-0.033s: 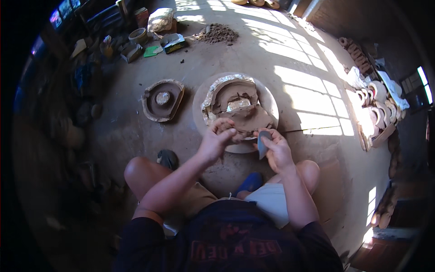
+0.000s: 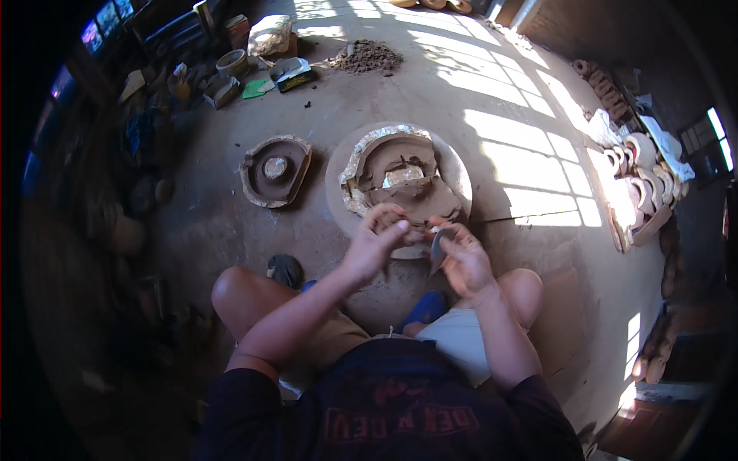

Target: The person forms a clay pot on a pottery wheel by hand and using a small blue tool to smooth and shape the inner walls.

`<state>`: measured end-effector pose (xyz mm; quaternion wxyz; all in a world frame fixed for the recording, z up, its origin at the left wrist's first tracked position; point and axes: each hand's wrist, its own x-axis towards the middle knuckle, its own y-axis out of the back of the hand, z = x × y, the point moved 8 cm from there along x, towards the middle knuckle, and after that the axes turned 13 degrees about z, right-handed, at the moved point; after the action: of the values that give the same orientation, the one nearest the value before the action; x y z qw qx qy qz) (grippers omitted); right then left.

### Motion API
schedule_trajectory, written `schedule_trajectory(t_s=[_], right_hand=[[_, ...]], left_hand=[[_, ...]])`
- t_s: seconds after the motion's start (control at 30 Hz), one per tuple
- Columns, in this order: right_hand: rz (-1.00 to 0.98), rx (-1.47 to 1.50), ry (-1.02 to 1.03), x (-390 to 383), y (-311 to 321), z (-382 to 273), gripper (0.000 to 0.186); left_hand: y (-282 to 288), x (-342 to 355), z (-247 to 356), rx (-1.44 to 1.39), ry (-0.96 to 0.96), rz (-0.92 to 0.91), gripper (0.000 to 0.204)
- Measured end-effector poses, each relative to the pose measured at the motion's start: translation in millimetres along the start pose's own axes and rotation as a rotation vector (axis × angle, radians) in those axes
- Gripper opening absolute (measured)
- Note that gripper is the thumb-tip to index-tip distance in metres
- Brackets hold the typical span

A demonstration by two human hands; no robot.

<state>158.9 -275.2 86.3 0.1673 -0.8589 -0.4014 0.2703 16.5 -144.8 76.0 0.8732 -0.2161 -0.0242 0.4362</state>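
A round turntable (image 2: 335, 192) bears a chipped, pale-crusted mould (image 2: 355, 173) lined with brown clay (image 2: 434, 201); a pale block (image 2: 401, 177) stands in its middle. At the near rim my left hand (image 2: 377, 240) is curled, thumb toward the right, round what looks like a bit of soft clay; its fingers partly hide it. My right hand (image 2: 466, 261) grips a thin grey scraper (image 2: 440, 250) with a curved edge, held upright just right of the left hand. The two hands are close together over the near edge of the turntable.
To the left lies a second mould (image 2: 305, 173) with a round central knob. Beyond are a heap of crumbled clay (image 2: 369, 58), a pale rock (image 2: 270, 34), a bowl (image 2: 233, 61) and small boxes (image 2: 292, 73). Stacked curved clay pieces (image 2: 646, 180) line the right. A dark cloth-like lump (image 2: 285, 270) lies by my left knee.
Both hands have drawn slightly nearer to me, off the clay's near edge. The scraper has tilted and moved a little toward me and left. The moulds stay put.
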Motion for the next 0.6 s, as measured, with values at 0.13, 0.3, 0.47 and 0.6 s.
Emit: schedule_trajectory(t_s=[0.13, 0.3, 0.47, 0.6], right_hand=[[0.021, 0.358, -0.175, -31, 2, 41, 0.023], [0.152, 0.11, 0.114, -52, 49, -50, 0.029], [0.652, -0.063, 0.567, -105, 181, -196, 0.037], [1.116, -0.401, 0.578, -155, 305, -226, 0.032]], left_hand=[[-55, -43, 7, 0.689, -0.419, -0.198, 0.07], [13, -5, -29, 0.881, -0.508, 0.397, 0.091], [46, 47, -82, 0.717, -0.136, 0.479, 0.101], [32, 60, -41, 0.608, -0.477, 0.454, 0.085]])
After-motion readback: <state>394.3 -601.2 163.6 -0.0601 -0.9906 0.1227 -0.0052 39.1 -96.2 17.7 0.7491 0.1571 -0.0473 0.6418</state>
